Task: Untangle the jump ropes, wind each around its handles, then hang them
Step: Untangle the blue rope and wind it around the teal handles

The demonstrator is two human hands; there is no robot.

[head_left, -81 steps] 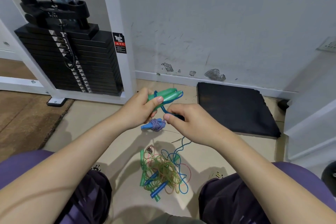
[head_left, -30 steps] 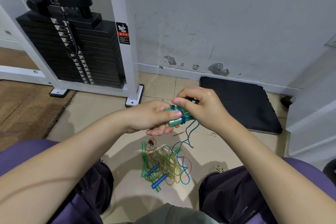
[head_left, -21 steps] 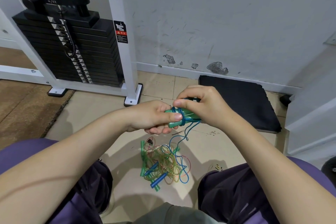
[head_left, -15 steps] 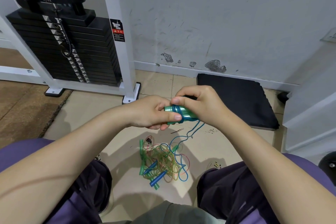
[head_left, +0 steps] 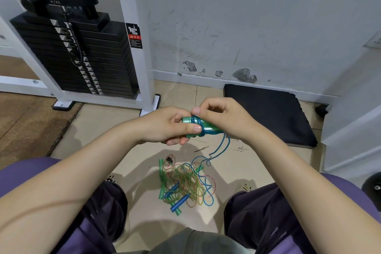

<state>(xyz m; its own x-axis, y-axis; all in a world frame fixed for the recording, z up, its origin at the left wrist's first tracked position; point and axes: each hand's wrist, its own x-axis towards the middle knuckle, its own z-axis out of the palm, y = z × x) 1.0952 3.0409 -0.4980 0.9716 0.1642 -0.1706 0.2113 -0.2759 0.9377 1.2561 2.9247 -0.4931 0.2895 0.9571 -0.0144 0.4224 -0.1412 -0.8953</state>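
My left hand [head_left: 167, 126] grips a pair of green jump-rope handles [head_left: 208, 127] held side by side, thumb on top. A blue rope [head_left: 221, 148] is looped around them and trails down to the floor. My right hand [head_left: 224, 117] pinches that blue rope at the top of the handles. Below, on the tiled floor between my knees, lies a tangled pile of ropes [head_left: 185, 183], green, yellowish, pink and blue, with green and blue handles in it.
A black weight stack [head_left: 82, 53] in a white frame stands at the back left. A black mat [head_left: 268, 111] lies against the wall at the right. A white ledge [head_left: 354, 109] is at the far right. Brown flooring lies at the left.
The green handles came down from in front of me and turned level. More turns of blue rope lie around them. The loose blue rope hanging to the floor has grown shorter.
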